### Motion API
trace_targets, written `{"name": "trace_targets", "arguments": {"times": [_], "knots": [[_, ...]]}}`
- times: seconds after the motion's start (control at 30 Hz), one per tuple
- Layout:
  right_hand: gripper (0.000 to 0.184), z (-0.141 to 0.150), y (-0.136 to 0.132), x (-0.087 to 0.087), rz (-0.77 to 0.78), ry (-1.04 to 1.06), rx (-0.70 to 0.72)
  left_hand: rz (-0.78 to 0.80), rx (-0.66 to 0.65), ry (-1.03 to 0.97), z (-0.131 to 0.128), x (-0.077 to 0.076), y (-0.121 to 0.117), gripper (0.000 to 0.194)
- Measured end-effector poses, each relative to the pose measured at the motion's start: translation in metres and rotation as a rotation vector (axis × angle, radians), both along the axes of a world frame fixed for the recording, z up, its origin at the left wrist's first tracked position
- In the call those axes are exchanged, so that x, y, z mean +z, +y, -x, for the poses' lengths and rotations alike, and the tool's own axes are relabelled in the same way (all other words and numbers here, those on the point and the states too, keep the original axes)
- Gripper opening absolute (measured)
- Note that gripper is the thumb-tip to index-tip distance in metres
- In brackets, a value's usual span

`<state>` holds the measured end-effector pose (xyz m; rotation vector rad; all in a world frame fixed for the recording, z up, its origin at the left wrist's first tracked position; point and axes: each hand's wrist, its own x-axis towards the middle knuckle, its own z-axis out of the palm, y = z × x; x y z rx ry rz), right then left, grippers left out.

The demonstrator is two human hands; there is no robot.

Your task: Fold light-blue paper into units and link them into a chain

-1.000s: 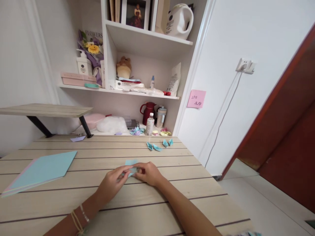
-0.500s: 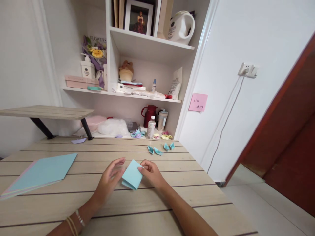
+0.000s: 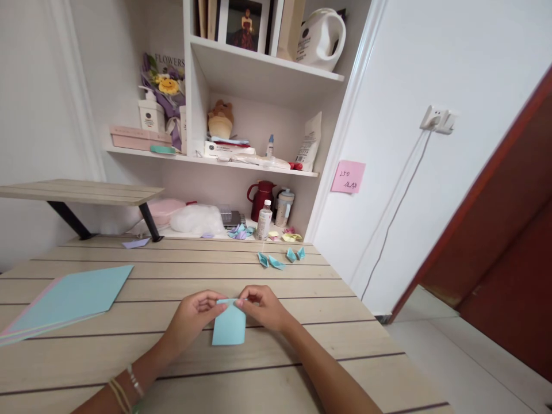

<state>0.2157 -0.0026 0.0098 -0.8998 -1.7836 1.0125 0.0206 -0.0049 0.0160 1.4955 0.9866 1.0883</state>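
Note:
A light blue folded paper (image 3: 229, 328) is held over the wooden table (image 3: 190, 359). My left hand (image 3: 196, 310) pinches its upper left corner between thumb and fingers. At the upper right corner, my right hand (image 3: 261, 306) grips the same paper, thumb in front and fingers behind. The paper's lower part hangs toward me; its back is hidden. Beyond my hands lie several small folded blue paper pieces (image 3: 276, 263). To the left rests a stack of coloured sheets (image 3: 80, 293), blue on top.
A small raised shelf (image 3: 81, 191) on black legs stands at the table's back left. Behind the table, a bottle (image 3: 264, 221), a red jug (image 3: 261, 198) and more folded paper (image 3: 240, 231) sit in the white shelving. A pink note (image 3: 348, 176) is stuck to the wall.
My left hand, open beside the paper before, has closed on its upper left corner. The paper has turned from tilted to nearly straight, and my right hand has moved slightly nearer to me.

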Motion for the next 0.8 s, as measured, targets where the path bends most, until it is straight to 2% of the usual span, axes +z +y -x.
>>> {"name": "trace_targets", "arguments": {"times": [0.17, 0.3, 0.4, 0.53, 0.63, 0.8], "knots": [[0.025, -0.003, 0.002, 0.003, -0.077, -0.067, -0.089, -0.046, 0.093, 0.056, 0.001, 0.003, -0.002, 0.024], [0.020, -0.004, 0.002, 0.005, -0.136, -0.100, -0.105, -0.040, 0.083, 0.046, 0.000, 0.002, -0.002, 0.023], [0.022, -0.002, 0.003, 0.003, -0.063, 0.038, -0.122, -0.033, 0.053, 0.023, 0.000, 0.002, -0.001, 0.024], [0.044, 0.005, 0.005, 0.000, 0.105, 0.290, -0.154, -0.031, 0.104, -0.011, 0.000, 0.002, -0.001, 0.026], [0.035, 0.009, 0.005, -0.001, 0.170, 0.371, -0.137, -0.037, 0.185, -0.028, 0.000, 0.004, -0.001, 0.027], [0.027, 0.011, 0.004, -0.001, 0.208, 0.435, -0.147, -0.029, 0.230, -0.033, 0.000, 0.007, -0.003, 0.028]]}}
